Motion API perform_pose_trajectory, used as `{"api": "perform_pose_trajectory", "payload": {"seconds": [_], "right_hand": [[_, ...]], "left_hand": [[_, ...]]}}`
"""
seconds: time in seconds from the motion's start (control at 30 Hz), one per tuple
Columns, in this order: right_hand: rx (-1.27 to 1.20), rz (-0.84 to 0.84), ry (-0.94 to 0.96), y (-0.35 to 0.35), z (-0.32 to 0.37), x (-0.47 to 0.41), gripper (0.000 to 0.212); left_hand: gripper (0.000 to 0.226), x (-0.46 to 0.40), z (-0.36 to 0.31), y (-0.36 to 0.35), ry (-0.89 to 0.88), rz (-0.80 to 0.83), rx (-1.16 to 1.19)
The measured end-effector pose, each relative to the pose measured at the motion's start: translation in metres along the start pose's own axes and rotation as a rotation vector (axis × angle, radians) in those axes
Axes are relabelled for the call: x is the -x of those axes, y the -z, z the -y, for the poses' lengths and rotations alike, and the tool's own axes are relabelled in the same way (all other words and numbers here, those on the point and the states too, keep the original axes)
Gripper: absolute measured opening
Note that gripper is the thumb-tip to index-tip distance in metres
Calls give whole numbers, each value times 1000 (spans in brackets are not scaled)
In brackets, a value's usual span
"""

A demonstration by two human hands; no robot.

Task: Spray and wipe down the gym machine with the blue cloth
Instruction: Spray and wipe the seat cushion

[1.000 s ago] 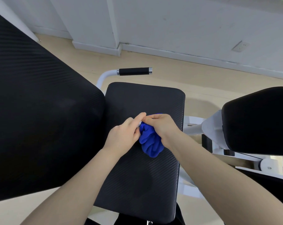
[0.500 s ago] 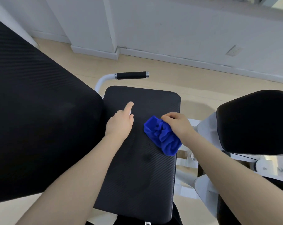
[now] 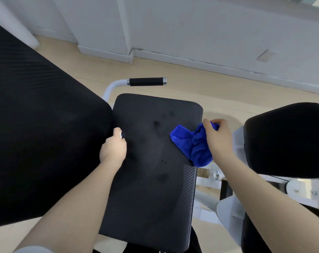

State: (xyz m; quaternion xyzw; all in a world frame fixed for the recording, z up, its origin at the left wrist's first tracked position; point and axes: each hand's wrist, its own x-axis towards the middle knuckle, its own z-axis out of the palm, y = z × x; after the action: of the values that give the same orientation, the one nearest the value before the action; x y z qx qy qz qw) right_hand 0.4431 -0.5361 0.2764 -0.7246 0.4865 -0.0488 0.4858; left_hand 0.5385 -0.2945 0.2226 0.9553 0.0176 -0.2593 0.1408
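Right hand [image 3: 218, 138] grips the blue cloth [image 3: 191, 145] at the seat pad's [image 3: 151, 189] right edge; left hand [image 3: 113, 149], apart, grip unclear.

The floor [image 3: 200, 84] is pale wood-look, running up to a white wall [image 3: 210, 30] with a white skirting board [image 3: 228, 67] along its foot. A white pillar [image 3: 98, 22] juts out from the wall at the left of centre, its base [image 3: 104, 52] stepped forward onto the floor. A white socket [image 3: 266, 55] sits low on the wall at the right. A white round post [image 3: 12, 21] stands at the far left. The light is soft and even, with a faint shadow on the floor.
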Motion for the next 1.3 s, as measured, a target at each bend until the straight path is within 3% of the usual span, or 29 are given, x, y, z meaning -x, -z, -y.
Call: {"api": "perform_pose_trajectory", "payload": {"seconds": [0.07, 0.17, 0.23, 0.3, 0.43, 0.57, 0.6, 0.67, 0.77, 0.83, 1.0, 1.03, 1.1, 1.17, 1.23, 1.3], "right_hand": [[-45, 18, 79, -12, -1, 5, 37], [106, 180, 396, -45, -2, 4, 53], [526, 294, 608, -73, -9, -8, 57], [882, 256, 686, -93, -20, -22, 55], [742, 41, 804, -127, -30, -18, 46], [761, 420, 1265, -183, -20, -2, 50], [817, 429, 1340, -191, -14, -13, 47], [895, 305, 1299, -191, 5, -44, 42], [1005, 90, 849, -169, 37, -81, 46], [1041, 67, 728, -169, 38, -74, 50], [1083, 424, 1117, -198, 22, -17, 66], [1155, 440, 1227, -202, 25, -29, 66], [1241, 315, 1361, -213, 37, -50, 63], [1271, 205, 1245, -227, 52, -61, 56], [1195, 307, 1026, -239, 62, -59, 52], [1120, 346, 1019, -238, 54, -49, 49]], "left_hand": [[25, -1, 5, 0, 2, -52, 54], [44, -10, -3, -4, -95, -66, 155], [51, -18, -5, -6, -124, -90, 188], [46, -25, -2, -9, -94, -142, 225], [35, -30, 7, -18, -125, -186, 235], [34, -29, 10, -24, -179, -258, 305], [35, -30, 11, -25, -169, -269, 332], [36, -32, 12, -26, -143, -261, 363], [37, -33, 13, -29, -173, -274, 374], [35, -34, 15, -31, -197, -275, 363], [33, -36, 16, -33, -271, -343, 367], [31, -37, 18, -35, -300, -365, 347], [27, -38, 20, -38, -307, -369, 337], [31, -38, 20, -39, -283, -352, 344], [33, -39, 18, -40, -281, -366, 320], [34, -38, 16, -38, -287, -375, 294]]}}
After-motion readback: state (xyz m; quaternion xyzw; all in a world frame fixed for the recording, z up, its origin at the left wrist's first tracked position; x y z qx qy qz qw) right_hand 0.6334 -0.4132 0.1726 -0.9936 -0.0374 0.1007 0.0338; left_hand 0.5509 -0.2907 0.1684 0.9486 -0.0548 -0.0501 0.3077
